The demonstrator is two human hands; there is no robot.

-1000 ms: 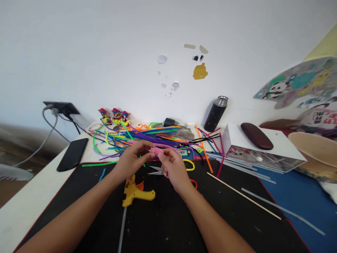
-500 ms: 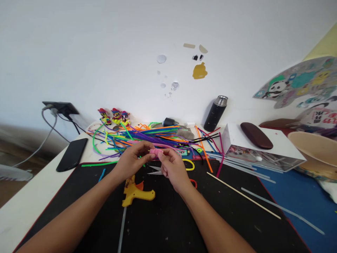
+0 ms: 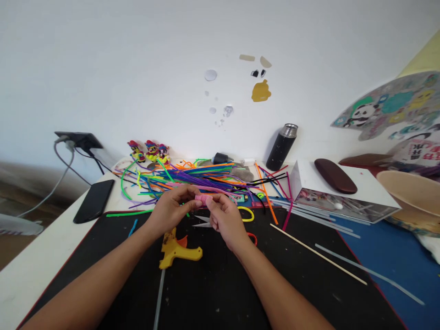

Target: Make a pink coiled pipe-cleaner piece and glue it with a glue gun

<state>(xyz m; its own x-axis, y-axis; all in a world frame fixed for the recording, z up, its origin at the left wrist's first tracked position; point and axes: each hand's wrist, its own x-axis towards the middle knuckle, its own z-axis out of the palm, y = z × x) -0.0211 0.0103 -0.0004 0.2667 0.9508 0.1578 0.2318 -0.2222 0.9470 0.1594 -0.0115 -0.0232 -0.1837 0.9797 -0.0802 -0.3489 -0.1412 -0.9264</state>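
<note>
Between my two hands, over the far part of the black mat, is a small pink coil of pipe cleaner. My left hand pinches its left end with thumb and forefinger. The right end is pinched by my right hand, whose other fingers are curled in. Scissors with a yellow and a red handle loop lie partly hidden beneath my right hand, blades pointing left. Below my left hand rests a yellow glue gun with a clear glue stick in its back end.
Behind my hands lies a heap of coloured pipe cleaners. Several small figures and a black flask stand by the wall. A phone lies left. Rightward are a wooden stick, glue sticks and a white box.
Both hands stay in nearly the same place, still pinching the pink coil. The fingers have shifted only slightly around it. Nothing else on the table has moved.
</note>
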